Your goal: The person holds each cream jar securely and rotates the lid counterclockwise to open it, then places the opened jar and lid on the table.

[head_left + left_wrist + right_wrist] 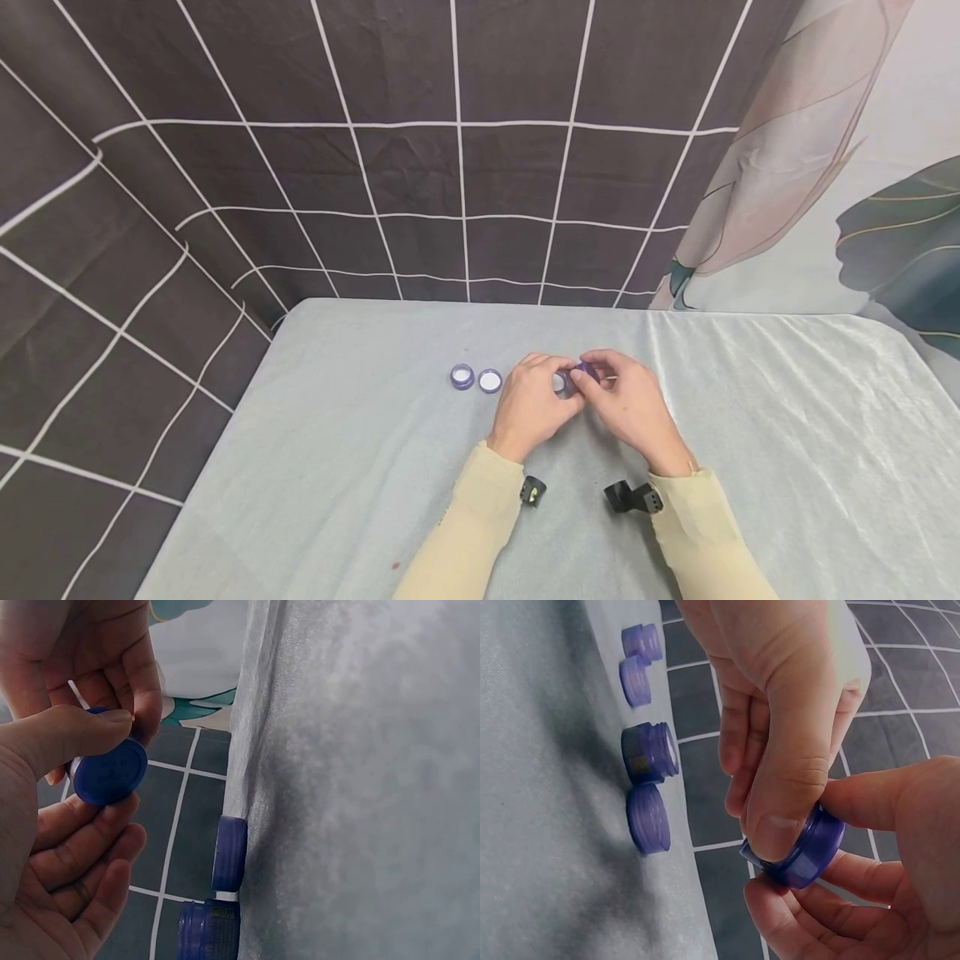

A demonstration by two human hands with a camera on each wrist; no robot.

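A small purple jar [821, 851] is raised off the table between both hands. My left hand [532, 404] pinches it, thumb laid across its side and fingers below. From the other side my right hand [630, 404] grips it with thumb and fingertips. A round purple face with faint raised lettering shows on the jar in the left wrist view. Beneath the hands stand an uncovered jar [649, 754] with a threaded neck and a purple lid [649, 817] beside it. Farther left are another uncovered jar [462, 377] and a white-lined lid [490, 381].
A pale grey velvety cloth [337, 467] covers the table. Behind and to the left hangs a dark curtain [405, 167] with white grid lines; a floral curtain [810, 167] hangs at the back right. Small black cameras [633, 497] sit at both wrists.
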